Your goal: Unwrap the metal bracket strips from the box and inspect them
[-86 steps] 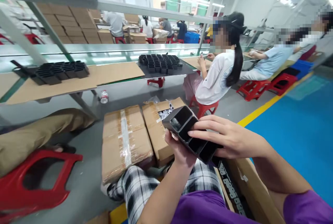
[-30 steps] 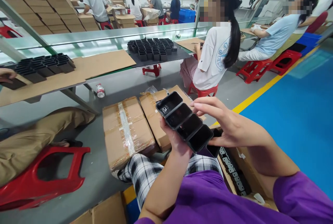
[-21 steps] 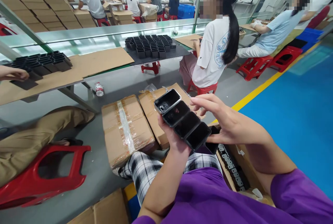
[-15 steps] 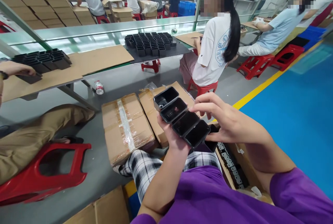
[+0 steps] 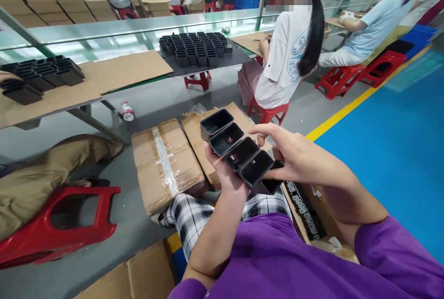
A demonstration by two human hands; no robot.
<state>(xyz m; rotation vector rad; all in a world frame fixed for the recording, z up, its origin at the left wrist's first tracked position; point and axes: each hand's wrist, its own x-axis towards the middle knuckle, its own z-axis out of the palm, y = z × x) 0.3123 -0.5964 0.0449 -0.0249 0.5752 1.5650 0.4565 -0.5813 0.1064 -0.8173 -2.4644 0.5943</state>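
Row of black shells (image 5: pixel 239 153) lowered, tilted flatter versus half-second earlier; openings up, above lap. Left hand (image 5: pixel 222 171) grips row underneath. Right hand (image 5: pixel 294 158) steadies near end, fingers spread; grip probably loose, contact partly hidden.

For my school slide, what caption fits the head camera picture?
Two hands hold a row of black cases above taped boxes.

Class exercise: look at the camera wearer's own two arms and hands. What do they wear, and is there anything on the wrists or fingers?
Both hands are bare: the left hand and the right hand show no gloves, rings or wristbands. The forearms are uncovered. Short purple sleeves cover the upper arms, part of a plain purple top without visible markings.
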